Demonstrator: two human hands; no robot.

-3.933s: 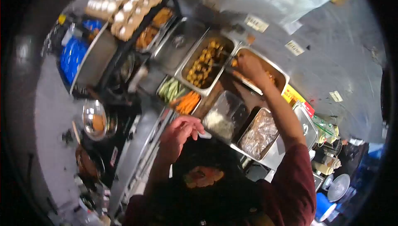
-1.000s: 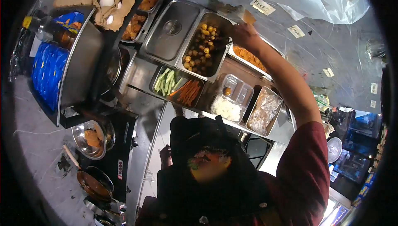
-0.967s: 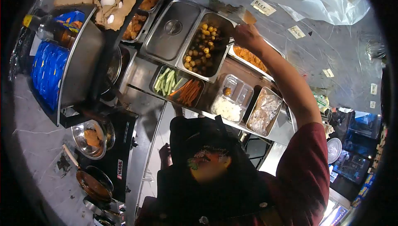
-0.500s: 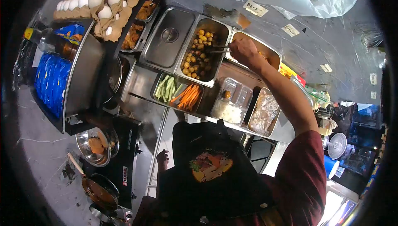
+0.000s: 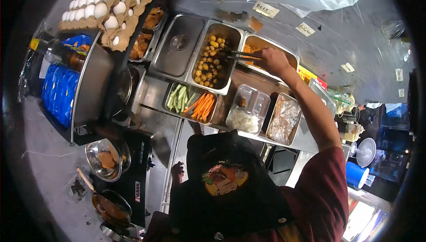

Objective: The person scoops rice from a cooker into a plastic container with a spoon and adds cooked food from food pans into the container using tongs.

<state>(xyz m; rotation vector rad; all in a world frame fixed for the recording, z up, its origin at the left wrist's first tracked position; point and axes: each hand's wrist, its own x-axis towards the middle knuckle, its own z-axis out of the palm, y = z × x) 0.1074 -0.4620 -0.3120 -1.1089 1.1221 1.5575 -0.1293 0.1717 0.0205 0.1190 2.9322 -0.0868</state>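
Note:
My right hand [image 5: 275, 61] is closed around dark tongs [image 5: 244, 55], over the pan of orange food [image 5: 252, 49]. The tongs' tips reach left over the deep pan of small round potatoes [image 5: 211, 62]; whether they grip one is too small to tell. Below sits a clear divided container [image 5: 262, 104] with white rice [image 5: 243, 121] and one small brown piece in a compartment. My left hand [image 5: 178, 171] hangs low beside the dark apron [image 5: 226, 153], partly in shadow, its fingers loosely curled and too dim to read.
Cucumber sticks [image 5: 178, 97] and carrot sticks [image 5: 203, 107] share a tray left of the container. A plastic-covered pan [image 5: 283, 120] stands to its right, a lidded pan [image 5: 177, 46] at upper left. Egg trays [image 5: 100, 2], a metal bowl [image 5: 91, 153] and a frying pan [image 5: 111, 208] are farther left.
My right hand has moved right and slightly down from the potato pan's far edge, and the tongs now show clearly. My left hand stays low. The view has shifted a little.

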